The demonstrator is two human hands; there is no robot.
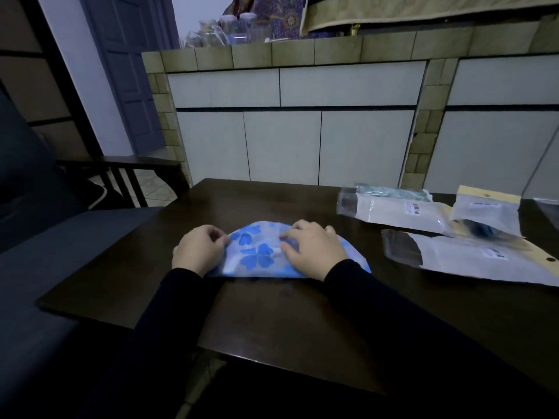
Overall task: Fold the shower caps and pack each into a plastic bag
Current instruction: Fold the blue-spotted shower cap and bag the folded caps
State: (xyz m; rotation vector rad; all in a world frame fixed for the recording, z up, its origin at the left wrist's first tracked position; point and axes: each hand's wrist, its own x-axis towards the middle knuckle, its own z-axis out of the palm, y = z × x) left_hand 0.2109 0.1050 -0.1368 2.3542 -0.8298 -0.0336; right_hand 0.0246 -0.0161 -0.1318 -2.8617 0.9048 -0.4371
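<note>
On the dark wooden table point(272, 313), near its middle: one shower cap point(257, 255), thin translucent plastic, pale blue-white, printed with bright blue four-lobed clover shapes. It lies flattened into a half-round, straight edge toward the person, curved edge away; the surface is slightly rumpled.

Left hand point(198, 252): resting on the cap's left end, fingers curled in, thumb and forefinger pinching the edge of the plastic. Right hand point(314, 251): laid over the right half of the cap, fingers bent, tips pressing the film down; whether it grips any fold cannot be told. Both arms in black long sleeves point(378, 297).

Right of the cap, well apart from it: flat packets point(402, 211) of clear and white plastic with small barcode labels, lying overlapped; one, with a yellow-tan header card point(490, 193) with a punched hole, holds something blue.

Beyond the table: cabinet point(302, 122) with smooth pale panels, framed by olive-tan tiles.
</note>
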